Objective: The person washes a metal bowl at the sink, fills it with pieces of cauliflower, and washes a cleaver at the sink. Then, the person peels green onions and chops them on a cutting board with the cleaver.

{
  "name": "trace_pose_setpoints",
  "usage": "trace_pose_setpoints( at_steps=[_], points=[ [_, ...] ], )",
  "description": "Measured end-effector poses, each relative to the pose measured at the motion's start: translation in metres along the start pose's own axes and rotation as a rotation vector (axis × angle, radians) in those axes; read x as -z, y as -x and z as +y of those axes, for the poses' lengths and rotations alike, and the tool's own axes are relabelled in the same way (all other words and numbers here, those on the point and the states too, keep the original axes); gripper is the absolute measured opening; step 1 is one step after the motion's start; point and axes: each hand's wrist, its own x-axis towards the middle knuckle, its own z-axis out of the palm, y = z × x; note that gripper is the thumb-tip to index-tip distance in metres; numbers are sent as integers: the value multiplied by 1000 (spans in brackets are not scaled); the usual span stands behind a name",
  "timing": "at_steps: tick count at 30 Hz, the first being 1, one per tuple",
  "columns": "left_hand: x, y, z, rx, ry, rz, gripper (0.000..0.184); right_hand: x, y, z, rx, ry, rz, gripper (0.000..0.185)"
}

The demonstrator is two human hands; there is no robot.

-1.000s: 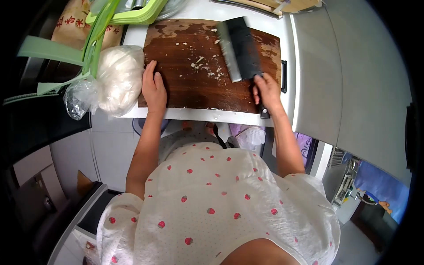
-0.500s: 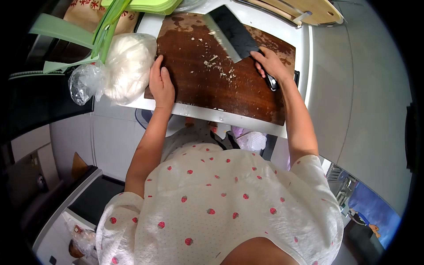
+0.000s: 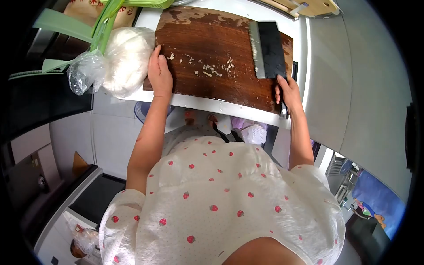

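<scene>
My right hand (image 3: 289, 93) is wrapped round the black handle of a cleaver (image 3: 271, 50), at the right side of a dark brown wooden cutting board (image 3: 207, 39). The wide blade points away from me, with pale bits stuck along its left edge. My left hand (image 3: 160, 74) lies at the board's left edge, its fingers stretched out and the thumb apart. Small chopped pale pieces (image 3: 212, 70) are scattered over the board's middle and left, the nearest ones close to my left fingertips. I cannot name these pieces.
Left of the board sits a knotted clear plastic bag (image 3: 128, 62) with something white inside. Green stalks (image 3: 102, 33) stand beside it, near a light green tray (image 3: 152, 3). Another board (image 3: 316, 6) is at the back right. A white counter edge (image 3: 221, 106) runs along the front.
The cleaver has moved to the right and turned from a slant to nearly straight away from me. My left hand has hardly shifted at the board's edge.
</scene>
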Motion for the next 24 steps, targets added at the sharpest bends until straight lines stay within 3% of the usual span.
trace_pose_setpoints(
  at_steps=[2,5,10,13,18,20,24],
  points=[
    [-4,-5,3,8,23,4,36,6,16,17,-73,-58,128,22],
    [-15,-12,2,2,1,7,36,-12,28,42,-70,-159,121,17],
    [-38,-9,10,-29,32,-39,37,-85,31,36,-2,110,-10,27],
    [-53,2,23,15,151,-129,38,-113,40,16,24,-31,-122,23],
    [-22,4,11,-78,100,43,40,-60,55,25,7,-128,38,20],
    [-11,4,4,35,97,87,42,-28,60,38,-24,-201,116,20],
    [-15,6,4,47,155,85,44,-19,72,61,-40,-234,203,20]
  ],
)
